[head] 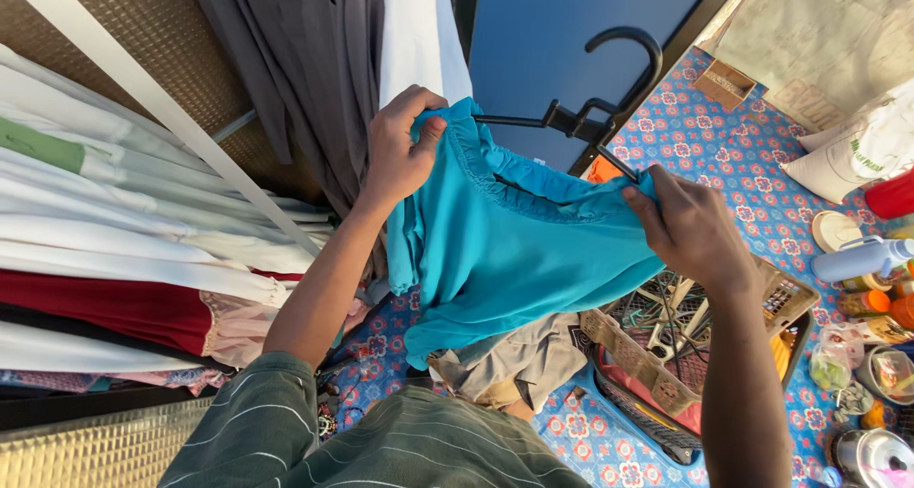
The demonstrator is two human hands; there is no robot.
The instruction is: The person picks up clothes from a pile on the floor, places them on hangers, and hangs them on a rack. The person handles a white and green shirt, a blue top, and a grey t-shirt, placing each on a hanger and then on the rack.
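A turquoise garment point(514, 250) with a ruffled neckline hangs from a black plastic hanger point(600, 117). My left hand point(400, 145) grips the garment's left shoulder over the hanger's end. My right hand point(690, 226) pinches the right shoulder of the garment where the hanger arm goes in. The cloth droops between both hands. The hanger's hook stands free above, in front of a blue panel point(562, 40).
Folded and hung clothes point(124, 240) in white, red and green fill the left. Grey garments point(305, 59) hang above. A woven basket of hangers point(685, 336) sits at the lower right on a blue patterned mat point(733, 145). Bottles, jars and bags point(866, 288) crowd the right edge.
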